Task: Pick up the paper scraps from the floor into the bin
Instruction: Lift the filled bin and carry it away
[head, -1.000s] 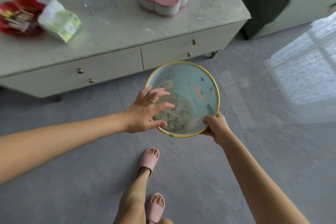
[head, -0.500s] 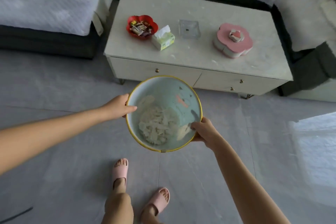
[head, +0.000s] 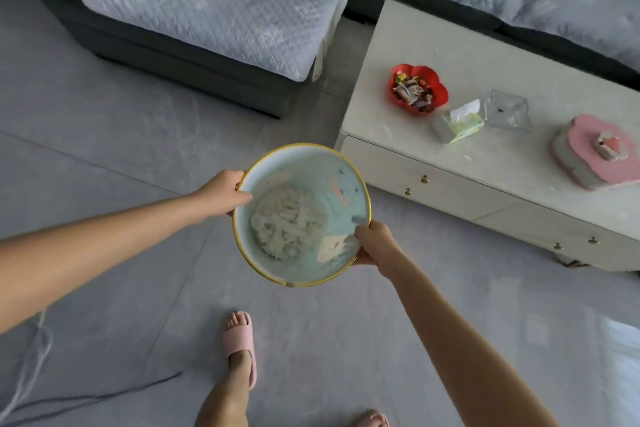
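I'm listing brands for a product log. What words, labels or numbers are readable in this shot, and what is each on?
No text reads clearly in this view.
On the tissue pack: green print, too blurred to read.
On the wrappers in the red dish: too small to read.
On the bin: only coloured marks on the inner wall, no letters.
On the pink box: no lettering shows.

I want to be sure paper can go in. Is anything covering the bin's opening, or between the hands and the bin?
Nothing visible does. The round pale-blue bin with a yellow rim is uncovered; white paper scraps lie inside. The left hand and right hand grip its rim directly.
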`<state>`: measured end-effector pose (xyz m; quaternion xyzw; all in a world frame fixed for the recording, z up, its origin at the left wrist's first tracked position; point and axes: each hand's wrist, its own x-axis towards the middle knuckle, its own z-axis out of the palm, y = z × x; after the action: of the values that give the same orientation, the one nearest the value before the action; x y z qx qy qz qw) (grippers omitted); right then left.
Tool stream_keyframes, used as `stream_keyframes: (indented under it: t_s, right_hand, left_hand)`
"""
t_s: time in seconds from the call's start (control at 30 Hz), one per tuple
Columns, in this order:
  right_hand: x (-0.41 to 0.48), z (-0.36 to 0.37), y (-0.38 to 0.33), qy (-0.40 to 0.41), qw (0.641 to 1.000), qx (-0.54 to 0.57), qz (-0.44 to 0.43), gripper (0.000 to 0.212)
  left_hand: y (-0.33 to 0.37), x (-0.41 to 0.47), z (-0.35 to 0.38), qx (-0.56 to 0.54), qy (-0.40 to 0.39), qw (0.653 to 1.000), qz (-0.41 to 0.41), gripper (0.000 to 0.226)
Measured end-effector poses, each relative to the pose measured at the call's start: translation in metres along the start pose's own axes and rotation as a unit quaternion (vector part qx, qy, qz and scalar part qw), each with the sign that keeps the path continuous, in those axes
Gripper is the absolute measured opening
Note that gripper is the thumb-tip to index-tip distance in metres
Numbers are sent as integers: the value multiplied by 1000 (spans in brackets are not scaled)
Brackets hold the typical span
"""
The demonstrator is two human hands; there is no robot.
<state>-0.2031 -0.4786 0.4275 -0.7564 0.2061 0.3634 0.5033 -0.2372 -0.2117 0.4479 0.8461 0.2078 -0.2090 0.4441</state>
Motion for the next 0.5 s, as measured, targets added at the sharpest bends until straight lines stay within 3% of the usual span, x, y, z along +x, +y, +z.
stream_keyframes:
  t_s: [0.2, 0.33, 0.5]
  right_hand:
    - [95, 83, -12, -4, 1000, -8, 6, 37]
    - [160, 104, -1, 3, 1000, 3, 14, 35]
    - [236, 126, 30, 26, 999, 24, 29, 34]
  left_hand:
    - [-86, 90, -37, -25, -15, 1000, -11, 6]
    - [-133, 158, -27, -84, -34, 996, 7, 16]
    - [-180, 230, 9, -171, -35, 984, -27, 2]
